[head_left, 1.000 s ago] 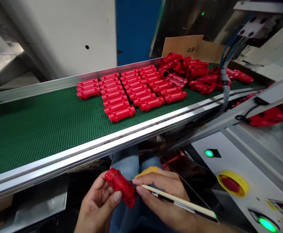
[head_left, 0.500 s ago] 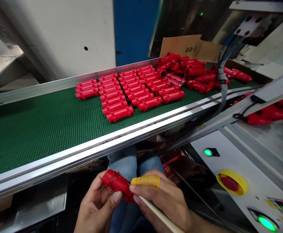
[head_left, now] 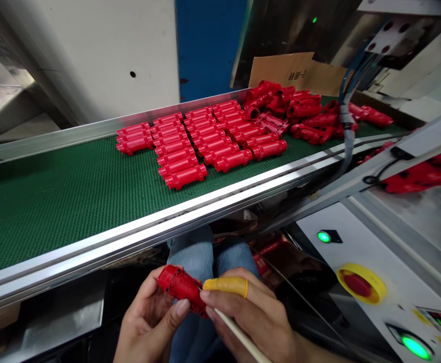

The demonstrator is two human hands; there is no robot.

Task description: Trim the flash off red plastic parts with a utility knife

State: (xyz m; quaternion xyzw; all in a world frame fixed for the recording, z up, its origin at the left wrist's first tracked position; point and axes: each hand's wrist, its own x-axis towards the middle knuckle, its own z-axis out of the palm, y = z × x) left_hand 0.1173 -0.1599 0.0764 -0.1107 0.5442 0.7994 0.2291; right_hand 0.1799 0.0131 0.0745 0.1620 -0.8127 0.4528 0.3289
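- Left hand point(head_left: 146, 322): fingers point(head_left: 180, 307) curl closed around a red molded plastic cylinder point(head_left: 178, 286), held over the person's jeans point(head_left: 190, 249).
- Right hand point(head_left: 254, 322): fingers point(head_left: 220, 302) clench a slender cream rod point(head_left: 239, 335); a yellow finger cot point(head_left: 226, 286) touches the cylinder's end.
- Matching red cylinders point(head_left: 205, 143) lie in rows on a green conveyor belt point(head_left: 54, 222).

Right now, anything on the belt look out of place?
Yes. At the far end of the green conveyor belt, red plastic cylinders lie in a jumbled heap, unlike the neat rows nearer. A flatter, open-sided red part lies askew between heap and rows.
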